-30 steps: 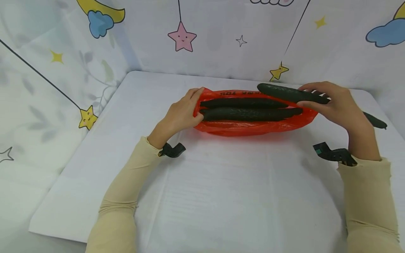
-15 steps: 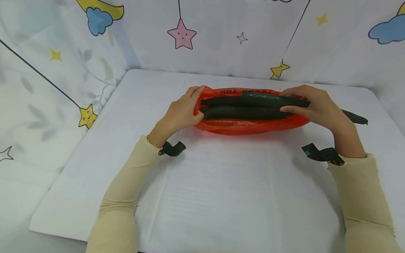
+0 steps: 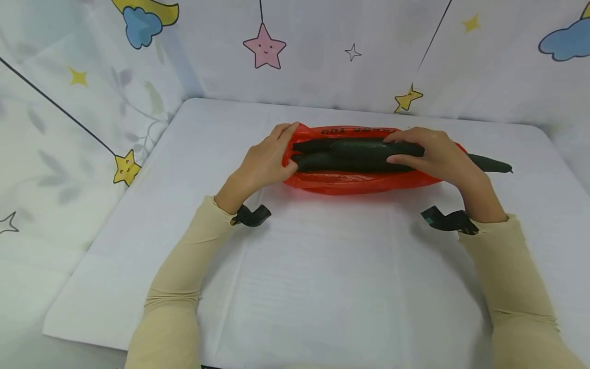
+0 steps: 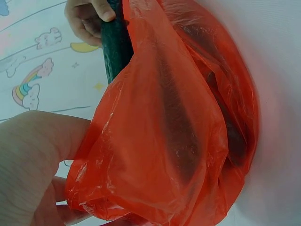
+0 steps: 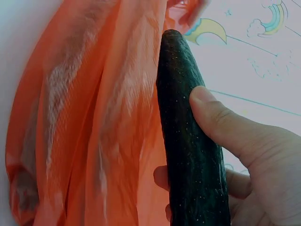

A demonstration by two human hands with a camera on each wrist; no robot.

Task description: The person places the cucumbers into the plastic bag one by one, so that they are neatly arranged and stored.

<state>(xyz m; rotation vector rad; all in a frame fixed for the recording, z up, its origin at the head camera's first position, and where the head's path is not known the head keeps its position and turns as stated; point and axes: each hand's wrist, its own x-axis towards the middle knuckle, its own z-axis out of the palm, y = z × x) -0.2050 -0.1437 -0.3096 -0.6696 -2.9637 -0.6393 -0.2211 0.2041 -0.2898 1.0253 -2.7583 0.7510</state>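
A long dark green cucumber (image 3: 369,149) is gripped by my right hand (image 3: 438,154), thumb on one side and fingers on the other. Its front part lies over the mouth of a red plastic bag (image 3: 350,183), and its tail end sticks out past my wrist. Under and beside it, other cucumbers (image 3: 318,163) lie lengthwise in the bag, partly covered. My left hand (image 3: 265,159) pinches the bag's left edge and holds the mouth spread. In the right wrist view, the cucumber (image 5: 190,136) passes beside the bag's film (image 5: 113,117).
The bag rests toward the back of a white table (image 3: 313,277). Behind it rises a pale cloth backdrop (image 3: 313,87) printed with stars, clouds and moons. A dark strap-like piece (image 3: 449,220) juts from each wrist.
My right hand has moved left and slightly down, carrying the cucumber from above the bag's right end into its mouth over the other cucumbers. The left hand stays at the bag's edge.
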